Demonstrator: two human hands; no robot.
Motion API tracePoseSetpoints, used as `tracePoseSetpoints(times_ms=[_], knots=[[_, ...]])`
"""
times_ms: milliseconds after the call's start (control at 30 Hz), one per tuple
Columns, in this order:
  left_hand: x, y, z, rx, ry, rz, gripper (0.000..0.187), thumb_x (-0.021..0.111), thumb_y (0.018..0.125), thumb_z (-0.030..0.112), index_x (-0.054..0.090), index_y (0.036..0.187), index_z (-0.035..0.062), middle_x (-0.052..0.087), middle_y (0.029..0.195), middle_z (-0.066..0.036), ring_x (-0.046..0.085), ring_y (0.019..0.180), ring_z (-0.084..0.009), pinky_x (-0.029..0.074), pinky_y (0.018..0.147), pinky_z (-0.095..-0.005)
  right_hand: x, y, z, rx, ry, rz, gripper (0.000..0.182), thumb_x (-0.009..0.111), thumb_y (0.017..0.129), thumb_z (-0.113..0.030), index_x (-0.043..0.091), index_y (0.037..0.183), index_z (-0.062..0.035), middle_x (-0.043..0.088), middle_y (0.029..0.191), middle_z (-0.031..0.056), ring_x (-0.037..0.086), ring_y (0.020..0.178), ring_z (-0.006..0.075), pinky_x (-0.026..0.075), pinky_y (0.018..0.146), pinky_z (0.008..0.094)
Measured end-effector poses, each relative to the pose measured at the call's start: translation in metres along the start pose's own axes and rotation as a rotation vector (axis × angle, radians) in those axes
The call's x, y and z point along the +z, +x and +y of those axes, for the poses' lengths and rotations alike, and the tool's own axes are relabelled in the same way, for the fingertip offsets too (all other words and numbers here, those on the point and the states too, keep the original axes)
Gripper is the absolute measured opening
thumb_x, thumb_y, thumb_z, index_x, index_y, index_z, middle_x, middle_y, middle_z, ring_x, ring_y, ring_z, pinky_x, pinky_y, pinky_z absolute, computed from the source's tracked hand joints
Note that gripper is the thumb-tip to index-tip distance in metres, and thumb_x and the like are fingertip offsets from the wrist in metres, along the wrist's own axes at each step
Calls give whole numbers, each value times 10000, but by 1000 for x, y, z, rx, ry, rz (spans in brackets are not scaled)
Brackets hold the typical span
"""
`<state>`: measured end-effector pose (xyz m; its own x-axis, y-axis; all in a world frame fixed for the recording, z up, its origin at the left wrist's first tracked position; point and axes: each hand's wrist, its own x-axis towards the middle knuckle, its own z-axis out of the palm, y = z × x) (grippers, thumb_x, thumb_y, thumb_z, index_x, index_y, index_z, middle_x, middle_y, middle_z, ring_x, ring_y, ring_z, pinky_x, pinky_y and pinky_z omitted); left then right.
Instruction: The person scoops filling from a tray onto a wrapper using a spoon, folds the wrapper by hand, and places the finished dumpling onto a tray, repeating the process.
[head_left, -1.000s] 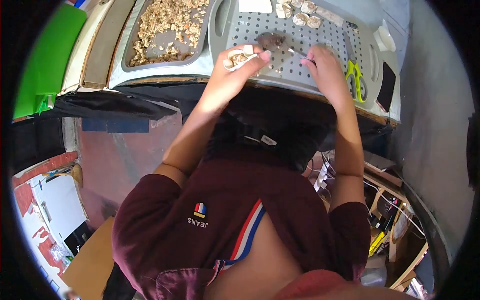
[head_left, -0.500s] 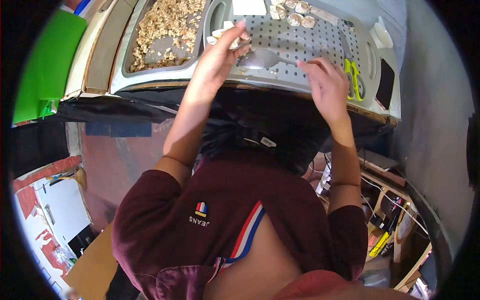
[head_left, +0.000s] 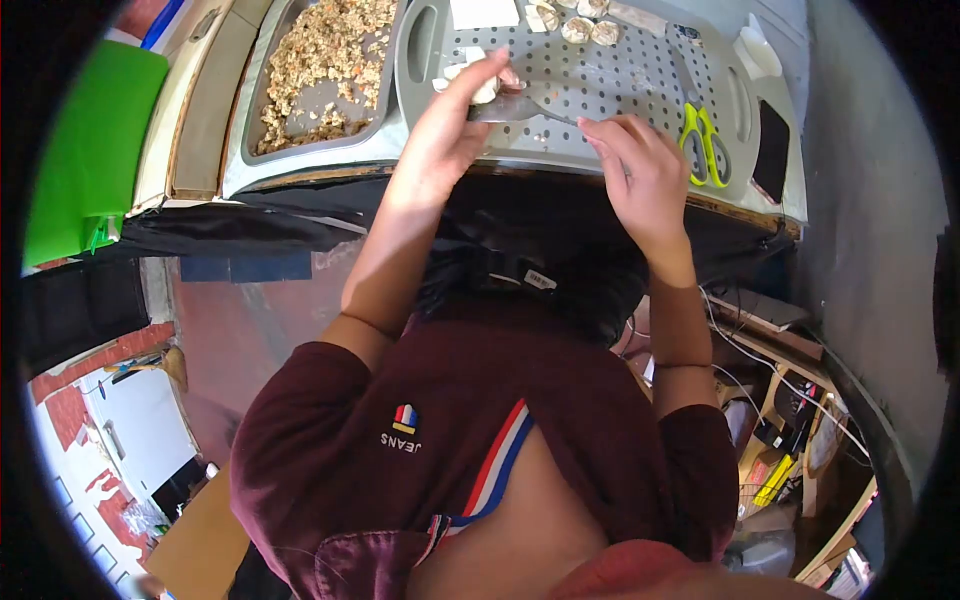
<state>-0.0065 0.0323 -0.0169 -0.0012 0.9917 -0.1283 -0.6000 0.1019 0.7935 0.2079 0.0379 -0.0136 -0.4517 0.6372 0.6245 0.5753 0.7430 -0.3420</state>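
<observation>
My right hand (head_left: 640,165) pinches the handle end of a metal spoon (head_left: 510,108) over the grey perforated tray (head_left: 610,95). The spoon's bowl is at my left hand (head_left: 455,125), whose fingers are bent around it; whether they grip it or something small is hidden. White pieces (head_left: 486,90) lie just behind the left fingers. Several small wrapped bundles (head_left: 577,29) and a white square sheet (head_left: 485,12) are at the tray's far side. Green-handled scissors (head_left: 704,145) rest right of my right hand.
A metal baking pan (head_left: 378,125) with crumbly brown mixture (head_left: 325,50) stands at the left. A dark phone (head_left: 771,150) lies at the right edge, near a white cup-like object (head_left: 758,50). A green container (head_left: 100,150) is far left, a grey wall (head_left: 860,200) at right.
The spoon's bowl has tilted and moved closer into my left hand's fingers. My right hand has shifted slightly left. The camera view has shifted a little.
</observation>
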Motion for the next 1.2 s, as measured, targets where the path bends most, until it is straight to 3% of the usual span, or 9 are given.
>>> tracePoseSetpoints(times_ms=[133,433,633,833,1200], knots=[[7,-7,2,138,264,-13,191,576,902,252,583,805,88,607,868,-14,540,879,-117,404,797,-278,-4,0,-4,3,-33,1,244,617,735,-48,687,929,-178,617,780,-14,565,631,189,407,593,315],[6,-10,4,196,499,-89,204,591,883,259,614,858,58,607,828,-3,516,837,-92,383,768,-247,-4,-3,-4,-28,-26,62,270,619,712,-32,688,927,-178,613,784,-15,566,639,192,403,587,316],[7,-13,5,146,452,-123,207,616,876,255,614,858,49,607,830,4,509,818,-77,383,759,-230,-4,-5,-4,-22,-27,55,260,629,705,-32,693,913,-175,615,790,-10,574,649,188,406,582,316],[17,-19,12,210,489,-107,139,684,831,162,599,841,53,572,791,32,497,738,-50,392,679,-205,-4,-8,-3,-28,-34,76,269,636,708,-40,698,928,-183,614,798,-12,576,667,182,400,584,317],[23,-21,6,191,540,-16,254,632,868,216,558,683,59,482,645,50,411,625,-37,300,578,-212,-3,-10,-5,-66,-78,72,298,649,692,-32,697,941,-190,610,801,-27,582,682,155,378,585,314]])
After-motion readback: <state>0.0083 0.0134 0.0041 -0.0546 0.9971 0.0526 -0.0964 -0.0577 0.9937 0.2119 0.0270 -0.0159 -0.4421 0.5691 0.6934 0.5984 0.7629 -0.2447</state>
